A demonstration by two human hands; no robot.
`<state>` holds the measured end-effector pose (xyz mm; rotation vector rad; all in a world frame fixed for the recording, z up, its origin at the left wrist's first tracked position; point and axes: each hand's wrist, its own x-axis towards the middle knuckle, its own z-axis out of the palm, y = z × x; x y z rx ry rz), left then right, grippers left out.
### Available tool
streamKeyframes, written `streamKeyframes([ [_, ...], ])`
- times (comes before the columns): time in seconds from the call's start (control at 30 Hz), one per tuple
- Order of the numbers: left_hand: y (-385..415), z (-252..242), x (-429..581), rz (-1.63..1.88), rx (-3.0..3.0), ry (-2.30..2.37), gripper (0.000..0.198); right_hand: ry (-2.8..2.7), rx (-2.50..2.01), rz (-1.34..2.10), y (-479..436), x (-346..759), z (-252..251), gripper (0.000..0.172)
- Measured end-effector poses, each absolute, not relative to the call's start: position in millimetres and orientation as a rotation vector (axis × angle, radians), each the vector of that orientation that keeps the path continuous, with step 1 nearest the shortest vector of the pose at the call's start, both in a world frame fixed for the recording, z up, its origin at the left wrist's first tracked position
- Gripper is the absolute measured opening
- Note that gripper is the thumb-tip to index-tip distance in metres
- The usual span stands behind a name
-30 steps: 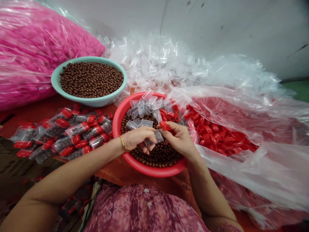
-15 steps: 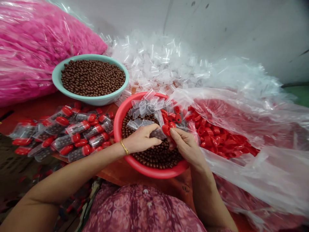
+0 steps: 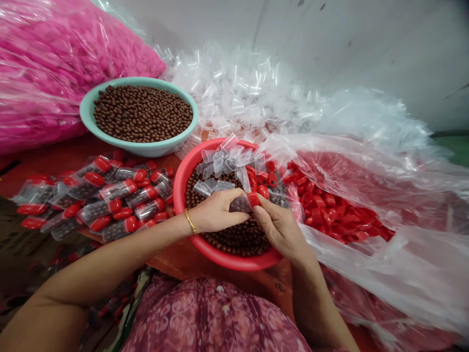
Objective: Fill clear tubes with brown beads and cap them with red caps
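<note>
Over the red basin point(image 3: 179, 190), my left hand point(image 3: 216, 210) is closed on a small clear plastic container point(image 3: 240, 204) filled with dark balls. My right hand point(image 3: 278, 222) pinches a red cap point(image 3: 252, 199) against the container's right end. Below both hands lie shiny brown balls point(image 3: 238, 242) in the basin. Empty clear tubes point(image 3: 223, 160) and a few red caps point(image 3: 263, 191) rest on top of the balls toward the basin's back. How far the cap sits on the container is hard to make out.
Left of the basin lie several filled, red-capped containers point(image 3: 120, 190). Behind them stands a pale green basin point(image 3: 85, 112) of brown balls, beside a bag of pink pieces point(image 3: 73, 63). Clear tubes point(image 3: 234, 88) are heaped along the wall. Loose red caps point(image 3: 337, 210) spill from a plastic bag point(image 3: 384, 171) at right.
My right hand has brought the red cap onto the end of the clear container, where the two now meet in line. My left hand keeps hold of the container, nearly in place.
</note>
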<state>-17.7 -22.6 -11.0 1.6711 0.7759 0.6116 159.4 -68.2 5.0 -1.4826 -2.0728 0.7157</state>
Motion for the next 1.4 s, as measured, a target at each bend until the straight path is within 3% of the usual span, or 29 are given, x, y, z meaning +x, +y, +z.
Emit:
streamKeyframes([
  [0.17, -24, -10, -17, 0.595, 1.685, 0.793, 0.019, -2.033, -1.484, 0.751, -73, 159, 1, 0.049],
  [0.4, -27, -5, -19, 0.526, 1.821, 0.852, 0.028, -2.205, -1.415, 0.604, -70, 155, -5, 0.043],
  [1.0, -29, 0, -15, 0.3, 2.083, 1.024, 0.011, -2.282, -1.287, 0.067, -66, 157, -10, 0.038],
  [1.1, -28, 2, -12, 0.362, 2.066, 1.037, 0.012, -2.231, -1.284, 0.254, -62, 160, -3, 0.043],
  [1.23, -25, 4, -9, 0.324, 2.063, 0.967, 0.011, -1.712, -1.369, 0.552, -51, 151, -2, 0.053],
  [1.4, -30, 2, -7, 0.21, 2.174, 0.866, 0.013, -1.327, -1.363, 1.011, -38, 125, -4, 0.076],
])
